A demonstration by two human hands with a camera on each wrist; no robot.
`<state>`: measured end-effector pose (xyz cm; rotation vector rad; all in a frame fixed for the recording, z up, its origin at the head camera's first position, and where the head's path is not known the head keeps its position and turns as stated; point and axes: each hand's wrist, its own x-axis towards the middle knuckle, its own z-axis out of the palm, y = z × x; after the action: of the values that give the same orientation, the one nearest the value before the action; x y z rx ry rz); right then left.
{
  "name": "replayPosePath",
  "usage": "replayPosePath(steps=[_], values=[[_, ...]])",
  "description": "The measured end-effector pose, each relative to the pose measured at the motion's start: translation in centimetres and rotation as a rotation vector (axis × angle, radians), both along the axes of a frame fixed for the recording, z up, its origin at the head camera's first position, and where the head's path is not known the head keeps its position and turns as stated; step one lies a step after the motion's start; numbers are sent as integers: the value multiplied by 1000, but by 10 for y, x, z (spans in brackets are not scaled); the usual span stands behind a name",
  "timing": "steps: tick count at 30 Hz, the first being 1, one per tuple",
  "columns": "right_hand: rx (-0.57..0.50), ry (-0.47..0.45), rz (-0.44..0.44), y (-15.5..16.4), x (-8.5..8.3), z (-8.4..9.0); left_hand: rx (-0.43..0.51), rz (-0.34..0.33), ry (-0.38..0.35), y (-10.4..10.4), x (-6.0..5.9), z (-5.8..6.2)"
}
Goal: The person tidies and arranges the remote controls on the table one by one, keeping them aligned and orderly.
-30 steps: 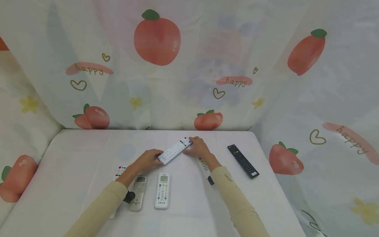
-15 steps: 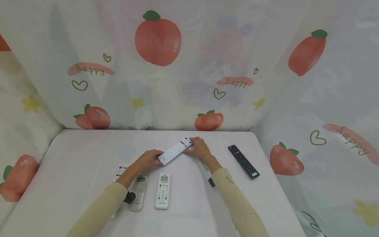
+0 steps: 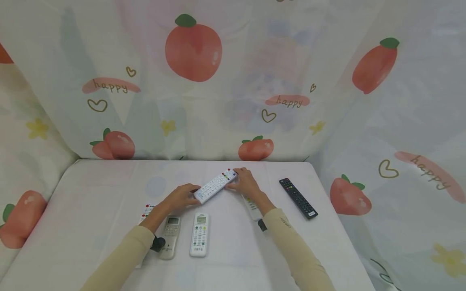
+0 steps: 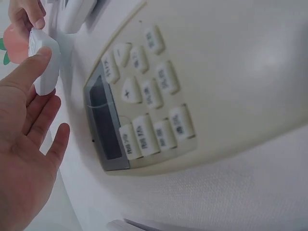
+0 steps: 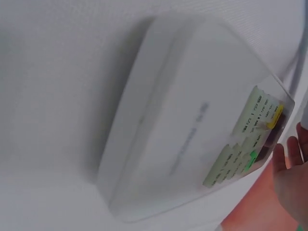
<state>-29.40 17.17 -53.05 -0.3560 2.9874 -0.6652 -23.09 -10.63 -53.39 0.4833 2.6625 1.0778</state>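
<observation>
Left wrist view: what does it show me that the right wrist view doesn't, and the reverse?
Only the left wrist view shows the left hand, its thumb against a long white plastic remote, and a beige plastic remote with a dark rectangular screen.

Only the right wrist view shows the yellow key and green key of a broad white plastic remote.

Both show the right hand, a printed red fruit and the white cloth. Whether the long white plastic remote also enters the right wrist view's edge, I can't tell.

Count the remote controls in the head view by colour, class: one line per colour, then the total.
White remotes: 4
Beige remote: 1
Black remote: 1
Total: 6
</observation>
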Motion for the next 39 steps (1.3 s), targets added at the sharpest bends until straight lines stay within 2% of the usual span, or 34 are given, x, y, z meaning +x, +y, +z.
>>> replayPosePath(steps=[8,14,18,24,34,39], values=[[-103,34,9,7,2,5,60,-32,60,-2,4,4],[-180,43,29,13,5,9,105,-60,75,0,8,11],[-218,40,33,14,9,14,120,-105,75,0,10,12],[-239,8,21,18,18,21,76,-151,47,4,15,9],[-236,-20,42,26,24,30,29,-193,76,12,29,15],[-227,-30,71,30,27,35,-12,-179,26,19,36,20]])
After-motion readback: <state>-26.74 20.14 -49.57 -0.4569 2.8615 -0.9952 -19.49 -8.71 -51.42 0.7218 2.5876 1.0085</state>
